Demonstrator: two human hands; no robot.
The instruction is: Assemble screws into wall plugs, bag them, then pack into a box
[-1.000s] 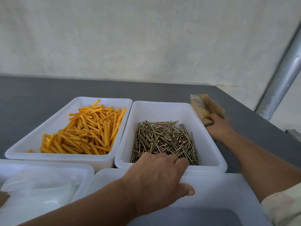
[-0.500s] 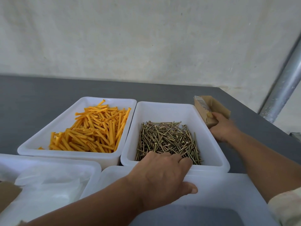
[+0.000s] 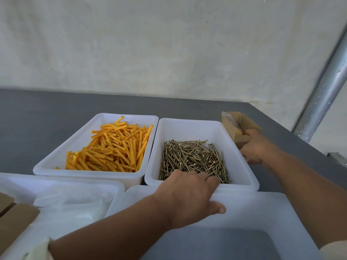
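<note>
Orange wall plugs fill a white tub on the left. Beside it, brass screws lie in a second white tub. My left hand rests over the near rim of the screw tub, fingers curled into the screws and thumb on the rim of the near tub; whether it holds a screw is hidden. My right hand grips a small open cardboard box standing right of the screw tub, with a clear bag of orange plugs inside.
A white tub with nothing visible in it sits nearest me. At the near left another tub holds clear plastic bags. Brown cardboard shows at the far left edge. A metal post stands beyond the grey table's right edge.
The view has shifted, so the tubs sit further right and the cardboard at the left has come into sight. Both hands keep their places on the screw tub and the box.
</note>
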